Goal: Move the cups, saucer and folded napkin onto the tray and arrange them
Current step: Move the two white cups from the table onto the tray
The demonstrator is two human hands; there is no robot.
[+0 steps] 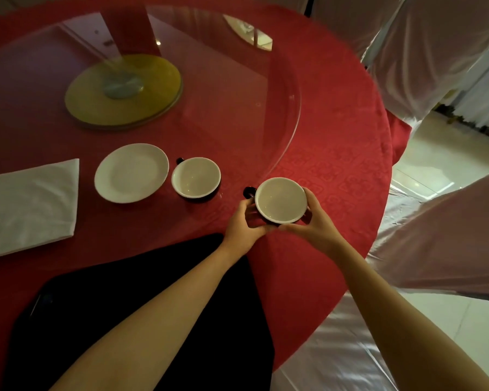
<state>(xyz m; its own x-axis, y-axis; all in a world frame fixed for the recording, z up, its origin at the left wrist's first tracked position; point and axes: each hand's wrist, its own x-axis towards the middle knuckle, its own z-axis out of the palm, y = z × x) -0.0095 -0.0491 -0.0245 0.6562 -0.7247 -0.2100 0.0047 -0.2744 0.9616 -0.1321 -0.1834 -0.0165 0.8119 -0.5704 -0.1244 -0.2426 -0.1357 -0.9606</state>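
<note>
my fingers curl round the one cup i hold, both hands wrapped on it: my left hand cups its near left side with the thumb by the dark handle, my right hand clasps its right side and underside. this cup is white inside, dark outside, and sits over the edge of the red tablecloth, just past the rim of the glass turntable. counting outward: two cups in all, the second cup standing alone to the left with its handle pointing away; one white saucer just beside that; one folded white napkin further left, near the table's edge. one black tray lies nearest me, under my left forearm, nothing on its visible part. one yellow disc sits at the turntable's centre. white-covered chairs stand on the right.
</note>
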